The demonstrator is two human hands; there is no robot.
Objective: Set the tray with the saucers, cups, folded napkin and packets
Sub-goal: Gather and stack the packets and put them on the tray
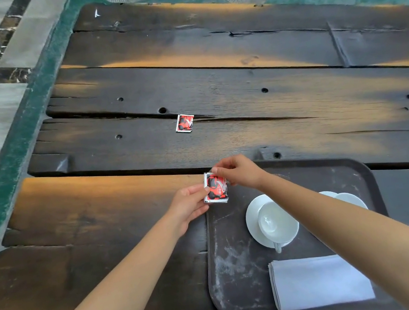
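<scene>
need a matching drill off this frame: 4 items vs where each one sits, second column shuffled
Items:
1. cup
2. folded napkin
3. loose packet
4. held packets

Places:
A. pinched between left hand and right hand
B. on a saucer
C. on the tray, nearest the person
D. on the table, beyond the tray

Pairs: 1-B, 2-C, 3-D, 4-A

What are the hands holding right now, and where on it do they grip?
Both hold the red packet: the left hand pinches its left edge and the right hand pinches its top edge, at the tray's far left corner.
</scene>
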